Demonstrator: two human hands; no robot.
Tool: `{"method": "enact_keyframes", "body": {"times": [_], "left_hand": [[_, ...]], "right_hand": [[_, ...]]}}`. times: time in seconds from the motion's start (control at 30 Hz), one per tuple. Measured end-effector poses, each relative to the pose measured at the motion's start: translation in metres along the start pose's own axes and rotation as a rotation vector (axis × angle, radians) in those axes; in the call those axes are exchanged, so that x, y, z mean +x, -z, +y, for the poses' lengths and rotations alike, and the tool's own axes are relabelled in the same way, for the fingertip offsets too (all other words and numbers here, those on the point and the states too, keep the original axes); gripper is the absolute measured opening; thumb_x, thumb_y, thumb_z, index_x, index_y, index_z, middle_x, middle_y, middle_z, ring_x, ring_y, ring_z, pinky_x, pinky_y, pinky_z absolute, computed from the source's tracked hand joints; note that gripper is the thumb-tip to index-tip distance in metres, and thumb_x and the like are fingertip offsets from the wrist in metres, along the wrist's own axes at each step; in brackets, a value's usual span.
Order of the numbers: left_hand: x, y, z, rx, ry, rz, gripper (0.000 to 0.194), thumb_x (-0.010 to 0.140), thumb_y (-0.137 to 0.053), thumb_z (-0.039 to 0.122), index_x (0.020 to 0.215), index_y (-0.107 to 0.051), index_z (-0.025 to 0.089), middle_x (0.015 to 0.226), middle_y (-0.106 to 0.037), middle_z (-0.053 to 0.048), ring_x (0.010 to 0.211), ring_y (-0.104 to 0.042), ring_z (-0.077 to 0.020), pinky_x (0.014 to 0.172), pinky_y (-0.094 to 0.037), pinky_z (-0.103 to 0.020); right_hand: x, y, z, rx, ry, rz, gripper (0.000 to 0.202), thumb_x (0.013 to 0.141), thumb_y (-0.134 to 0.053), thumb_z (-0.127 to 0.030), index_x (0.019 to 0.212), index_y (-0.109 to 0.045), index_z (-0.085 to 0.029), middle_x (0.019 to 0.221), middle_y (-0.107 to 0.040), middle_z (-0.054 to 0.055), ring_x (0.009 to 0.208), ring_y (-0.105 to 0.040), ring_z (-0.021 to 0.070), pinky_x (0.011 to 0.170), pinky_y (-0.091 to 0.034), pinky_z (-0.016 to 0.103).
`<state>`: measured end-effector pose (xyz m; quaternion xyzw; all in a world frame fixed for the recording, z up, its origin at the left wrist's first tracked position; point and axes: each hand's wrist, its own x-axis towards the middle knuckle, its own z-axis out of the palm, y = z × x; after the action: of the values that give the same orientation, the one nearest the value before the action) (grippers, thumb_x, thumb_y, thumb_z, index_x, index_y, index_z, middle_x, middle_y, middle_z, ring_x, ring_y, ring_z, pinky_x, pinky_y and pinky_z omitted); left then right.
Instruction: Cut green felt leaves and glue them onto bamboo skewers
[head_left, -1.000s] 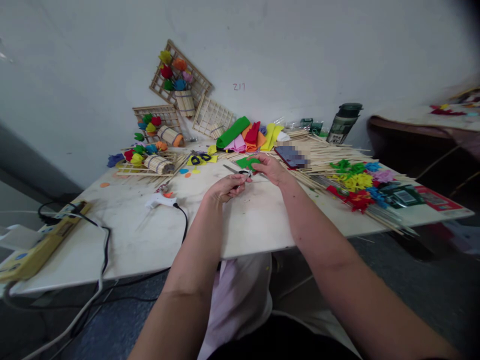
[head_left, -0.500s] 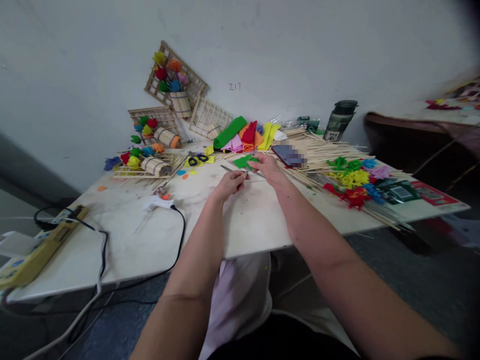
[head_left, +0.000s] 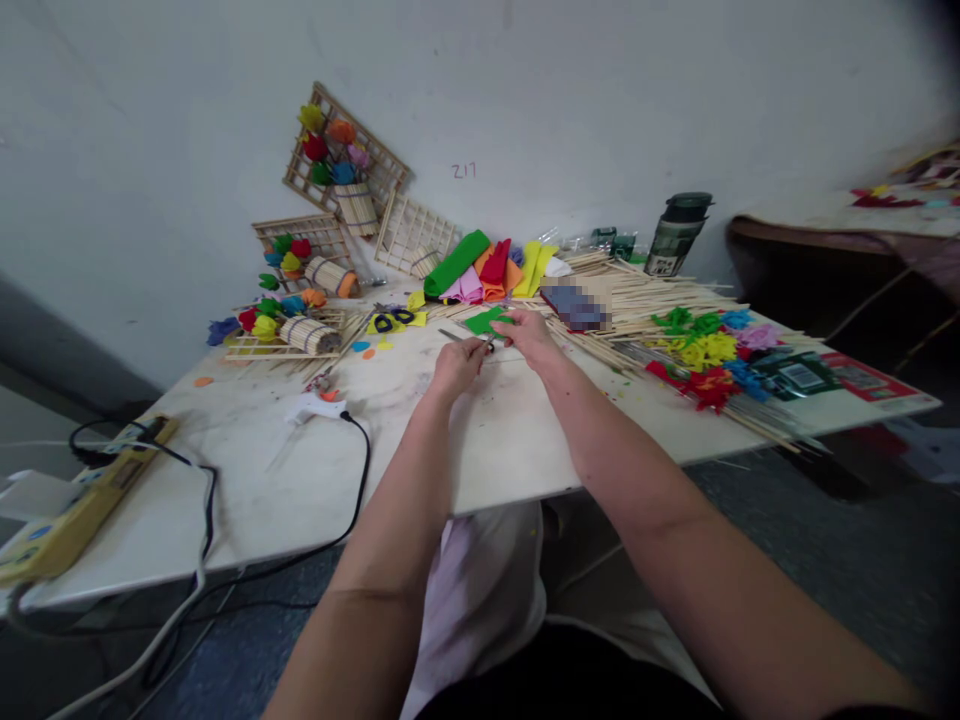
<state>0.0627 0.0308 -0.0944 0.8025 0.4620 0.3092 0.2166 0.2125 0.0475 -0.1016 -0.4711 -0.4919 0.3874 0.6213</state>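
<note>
My left hand (head_left: pixel 459 366) is closed low over the white tabletop, its fingertips pinched together by a small metallic part. A thin grey strip (head_left: pixel 448 335) sticks out beyond its knuckles; I cannot make out what the fingers hold. My right hand (head_left: pixel 529 338) is closed too, thumb and finger pinching the right edge of a green felt piece (head_left: pixel 481 321). The fingertips of both hands are close together. Behind them lie rolled and folded felt sheets (head_left: pixel 457 264) in several colours, and a phone (head_left: pixel 574 305) rests on thin wooden sticks.
Left stand stick-and-flower crafts (head_left: pixel 307 335), black-handled scissors (head_left: pixel 394 319) and a white glue gun (head_left: pixel 315 406) with a cord. A yellow power strip (head_left: pixel 90 500) sits at the left edge. Bright fuzzy bundles (head_left: pixel 701 350) and a dark bottle (head_left: pixel 677 235) are at right.
My hands stay almost in place, with the right fingers slightly lower and to the left at the green felt. The whole view has shifted a little.
</note>
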Motion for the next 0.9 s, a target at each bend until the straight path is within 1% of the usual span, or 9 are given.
{"method": "enact_keyframes", "body": {"times": [0.07, 0.13, 0.23, 0.37, 0.53, 0.63, 0.7, 0.8, 0.9], "left_hand": [[-0.001, 0.001, 0.003, 0.123, 0.005, 0.027, 0.025, 0.083, -0.043, 0.03, 0.079, -0.065, 0.019, 0.062, -0.059, -0.003, 0.061, -0.05, -0.0142, 0.057, -0.028, -0.022], [-0.002, 0.001, 0.006, 0.225, 0.037, 0.038, 0.026, 0.085, -0.042, 0.033, 0.086, -0.065, 0.021, 0.072, -0.062, -0.005, 0.068, -0.052, -0.0159, 0.058, -0.027, -0.023], [-0.003, 0.0, 0.009, 0.324, 0.114, 0.014, 0.031, 0.087, -0.038, 0.039, 0.094, -0.064, 0.024, 0.082, -0.065, -0.006, 0.075, -0.054, -0.0174, 0.058, -0.026, -0.023], [-0.004, -0.001, 0.013, 0.384, 0.189, 0.011, 0.036, 0.087, -0.035, 0.044, 0.099, -0.063, 0.026, 0.087, -0.066, -0.008, 0.078, -0.057, -0.0197, 0.058, -0.028, -0.024], [-0.004, -0.001, 0.014, 0.387, 0.153, 0.063, 0.036, 0.088, -0.036, 0.041, 0.098, -0.065, 0.022, 0.087, -0.066, -0.011, 0.08, -0.057, -0.0206, 0.058, -0.028, -0.025], [-0.001, -0.001, 0.009, 0.302, 0.137, 0.076, 0.034, 0.086, -0.04, 0.041, 0.094, -0.066, 0.02, 0.082, -0.065, -0.01, 0.076, -0.055, -0.019, 0.057, -0.027, -0.024], [0.001, -0.001, 0.004, 0.201, 0.127, 0.073, 0.03, 0.083, -0.045, 0.039, 0.088, -0.067, 0.02, 0.073, -0.063, -0.007, 0.069, -0.053, -0.0165, 0.055, -0.026, -0.023], [0.002, -0.001, 0.0, -0.026, 0.159, 0.05, 0.023, 0.08, -0.051, 0.033, 0.08, -0.067, 0.017, 0.057, -0.053, -0.001, 0.055, -0.044, -0.0117, 0.051, -0.025, -0.022], [-0.001, 0.001, 0.002, -0.308, 0.214, -0.004, 0.019, 0.078, -0.052, 0.026, 0.075, -0.064, 0.013, 0.047, -0.043, 0.004, 0.046, -0.035, -0.0076, 0.047, -0.023, -0.02]], "right_hand": [[0.0, -0.001, -0.001, -0.008, -0.009, 0.03, 0.019, 0.057, -0.068, -0.028, 0.07, -0.063, -0.016, 0.055, -0.055, -0.004, 0.044, -0.04, 0.0068, 0.044, -0.032, 0.022], [-0.002, -0.003, -0.002, -0.012, -0.011, 0.054, 0.018, 0.058, -0.067, -0.028, 0.071, -0.063, -0.016, 0.053, -0.054, -0.004, 0.044, -0.039, 0.0066, 0.043, -0.032, 0.022], [-0.004, -0.006, -0.004, -0.038, -0.027, 0.081, 0.017, 0.059, -0.066, -0.028, 0.071, -0.063, -0.016, 0.049, -0.051, -0.005, 0.042, -0.038, 0.0067, 0.042, -0.031, 0.022], [-0.005, -0.01, -0.002, -0.056, -0.051, 0.126, 0.018, 0.059, -0.064, -0.029, 0.071, -0.062, -0.015, 0.048, -0.049, -0.006, 0.043, -0.039, 0.0073, 0.043, -0.033, 0.022], [-0.007, -0.013, -0.001, -0.015, -0.089, 0.17, 0.019, 0.059, -0.064, -0.029, 0.071, -0.06, -0.015, 0.051, -0.051, -0.005, 0.043, -0.041, 0.0078, 0.042, -0.034, 0.023], [-0.009, -0.012, -0.003, 0.02, -0.108, 0.167, 0.017, 0.058, -0.064, -0.028, 0.067, -0.058, -0.016, 0.049, -0.05, -0.005, 0.042, -0.04, 0.0076, 0.041, -0.033, 0.023], [-0.01, -0.012, -0.005, 0.036, -0.115, 0.159, 0.016, 0.057, -0.064, -0.027, 0.066, -0.057, -0.016, 0.049, -0.049, -0.005, 0.042, -0.04, 0.0075, 0.04, -0.032, 0.022], [-0.011, -0.013, -0.005, 0.034, -0.124, 0.143, 0.015, 0.058, -0.064, -0.026, 0.066, -0.057, -0.016, 0.051, -0.051, -0.004, 0.043, -0.041, 0.0076, 0.04, -0.032, 0.022], [-0.013, -0.014, -0.006, 0.011, -0.134, 0.126, 0.015, 0.059, -0.064, -0.027, 0.067, -0.057, -0.017, 0.054, -0.053, -0.003, 0.044, -0.043, 0.0079, 0.04, -0.033, 0.022]]}}
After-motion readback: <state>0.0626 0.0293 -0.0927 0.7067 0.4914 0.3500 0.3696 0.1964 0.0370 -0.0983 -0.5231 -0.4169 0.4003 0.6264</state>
